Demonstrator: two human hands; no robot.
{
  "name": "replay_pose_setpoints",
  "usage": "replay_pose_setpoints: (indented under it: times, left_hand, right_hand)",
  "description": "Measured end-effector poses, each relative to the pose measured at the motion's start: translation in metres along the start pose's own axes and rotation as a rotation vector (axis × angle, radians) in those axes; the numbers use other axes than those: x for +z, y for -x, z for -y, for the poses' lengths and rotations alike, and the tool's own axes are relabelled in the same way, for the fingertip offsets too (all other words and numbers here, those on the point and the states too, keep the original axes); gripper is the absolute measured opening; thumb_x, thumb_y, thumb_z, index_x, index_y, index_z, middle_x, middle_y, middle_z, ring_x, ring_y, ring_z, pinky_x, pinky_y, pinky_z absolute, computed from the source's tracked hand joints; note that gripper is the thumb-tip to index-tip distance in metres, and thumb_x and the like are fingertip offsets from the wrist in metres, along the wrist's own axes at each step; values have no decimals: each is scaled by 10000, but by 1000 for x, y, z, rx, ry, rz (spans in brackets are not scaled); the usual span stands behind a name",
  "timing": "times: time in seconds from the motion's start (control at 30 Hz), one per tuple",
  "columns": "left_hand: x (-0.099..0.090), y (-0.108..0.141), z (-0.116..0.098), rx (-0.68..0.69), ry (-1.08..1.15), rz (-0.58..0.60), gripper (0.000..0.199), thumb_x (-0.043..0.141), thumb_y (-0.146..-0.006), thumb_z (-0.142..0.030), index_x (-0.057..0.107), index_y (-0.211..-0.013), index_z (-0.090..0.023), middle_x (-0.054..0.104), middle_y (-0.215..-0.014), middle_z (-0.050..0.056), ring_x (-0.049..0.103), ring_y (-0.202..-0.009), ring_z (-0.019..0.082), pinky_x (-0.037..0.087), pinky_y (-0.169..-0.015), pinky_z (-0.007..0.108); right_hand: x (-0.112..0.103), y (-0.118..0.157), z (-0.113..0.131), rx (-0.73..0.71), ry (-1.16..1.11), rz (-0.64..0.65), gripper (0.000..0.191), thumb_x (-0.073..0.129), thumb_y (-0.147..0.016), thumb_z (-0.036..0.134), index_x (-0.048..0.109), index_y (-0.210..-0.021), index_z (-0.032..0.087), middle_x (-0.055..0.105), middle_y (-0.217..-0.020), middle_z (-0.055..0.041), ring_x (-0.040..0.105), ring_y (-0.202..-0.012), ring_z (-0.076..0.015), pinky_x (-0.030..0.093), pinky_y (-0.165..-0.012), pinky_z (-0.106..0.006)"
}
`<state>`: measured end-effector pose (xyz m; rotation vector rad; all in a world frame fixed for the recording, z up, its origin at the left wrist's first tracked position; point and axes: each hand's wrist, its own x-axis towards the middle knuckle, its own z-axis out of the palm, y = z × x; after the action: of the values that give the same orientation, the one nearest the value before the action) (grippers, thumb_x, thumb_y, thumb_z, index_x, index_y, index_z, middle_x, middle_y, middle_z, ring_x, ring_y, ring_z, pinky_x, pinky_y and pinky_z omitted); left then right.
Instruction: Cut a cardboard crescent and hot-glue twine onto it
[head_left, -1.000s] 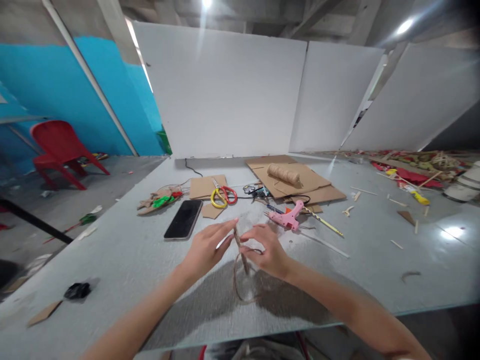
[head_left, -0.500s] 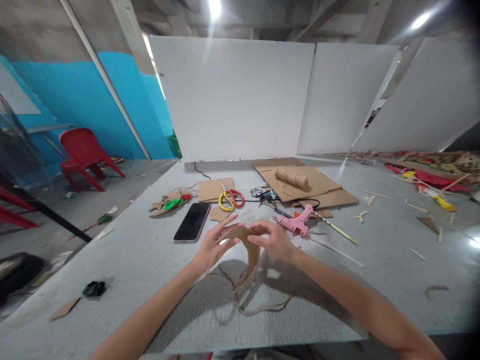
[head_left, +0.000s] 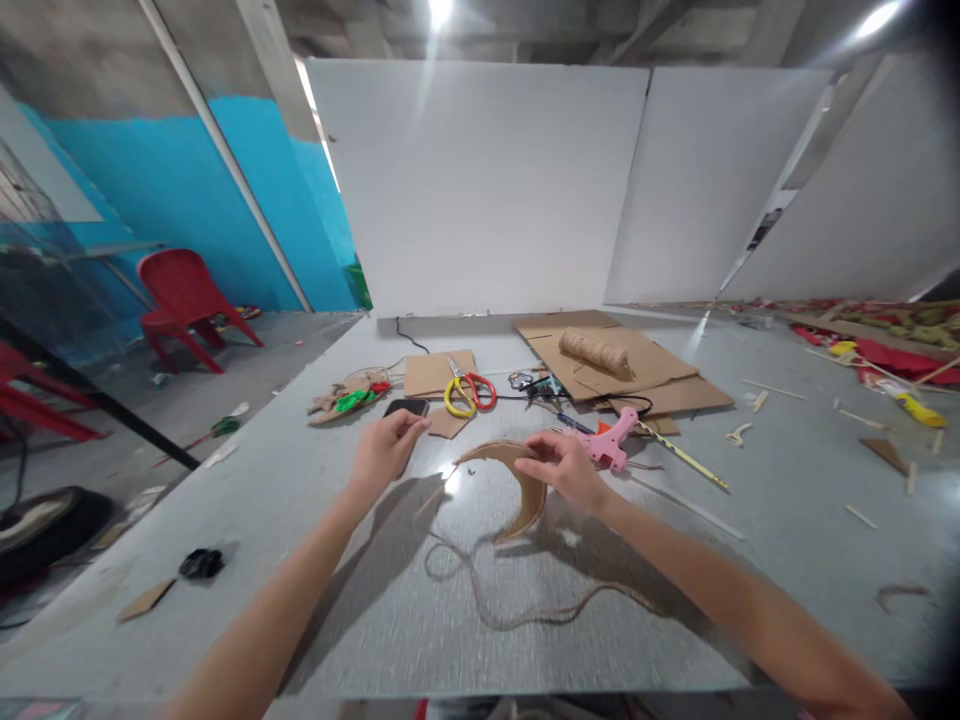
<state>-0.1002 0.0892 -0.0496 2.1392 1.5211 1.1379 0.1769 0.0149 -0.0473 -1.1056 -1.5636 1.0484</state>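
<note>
A crescent-shaped cardboard piece (head_left: pixel 531 497) is pinched near its upper edge in the fingers of my right hand (head_left: pixel 570 468). Brown twine (head_left: pixel 517 622) runs along its rim and trails in a loose curve over the table. My left hand (head_left: pixel 386 447) is apart from the crescent, its fingertips pressed together; whatever they hold, if anything, is too small to make out. Partly covered by that hand is a black phone (head_left: pixel 406 407). Beyond the crescent lie scissors (head_left: pixel 469 392) with one yellow and one red handle. A pink glue gun (head_left: pixel 616 440) rests just past my right hand.
Cardboard sheets (head_left: pixel 675 385) carry a twine roll (head_left: pixel 594 350) at the back. A decorated cardboard piece (head_left: pixel 349 398) lies at left, with black crumpled scrap (head_left: pixel 201 563) nearer. Sticks and a yellow-handled tool (head_left: pixel 919 408) are scattered at right. A white panel (head_left: pixel 480 190) stands behind.
My left hand has let go of the crescent and moved left, over the phone, its fingers closing together. My right hand still holds the crescent. The camera view has shifted slightly.
</note>
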Motion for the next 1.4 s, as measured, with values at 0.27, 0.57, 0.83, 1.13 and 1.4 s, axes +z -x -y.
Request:
replay_pose_setpoints:
  times: [0.27,0.57,0.83,1.13,1.4]
  left_hand:
    - [8,35,-60,312,107,112,263,489,-906,-359,684,-895,-184,745,-853,35,689,-764,150,494,-661,212]
    - [14,44,-64,468,-24,-40,159,580,-846,-261,697,-764,-193,739,-688,21,681,-618,158,475,-632,242]
    - [-1,39,-72,359,5,137,240,511,-859,-264,685,-714,-184,709,-611,12,643,-533,123,430,-521,191]
    - [-11,20,-60,-171,512,734,250,687,-720,-381,659,-658,-141,662,-575,12,569,-515,110,364,-469,183]
    - [-56,-16,-5,-359,584,313,350,774,-632,-487,626,-690,-175,663,-594,9,628,-542,123,363,-405,151]
  right_hand:
    - [6,5,6,-28,78,52,223,708,-725,371,674,-846,186,695,-837,-31,621,-785,-177,492,-767,-327]
    - [10,9,13,-96,169,66,181,687,-762,347,683,-851,190,708,-819,-15,615,-760,-162,480,-727,-289]
    - [5,5,17,-87,316,105,167,659,-810,310,700,-924,195,722,-889,-26,632,-816,-180,474,-757,-302]
    - [2,-73,67,-157,595,631,399,684,-826,282,633,-1217,225,726,-979,-19,664,-864,-168,493,-757,-257]
    - [30,-166,25,124,1013,131,369,473,-980,414,616,-1149,120,645,-1157,-150,613,-1053,-240,495,-875,-373]
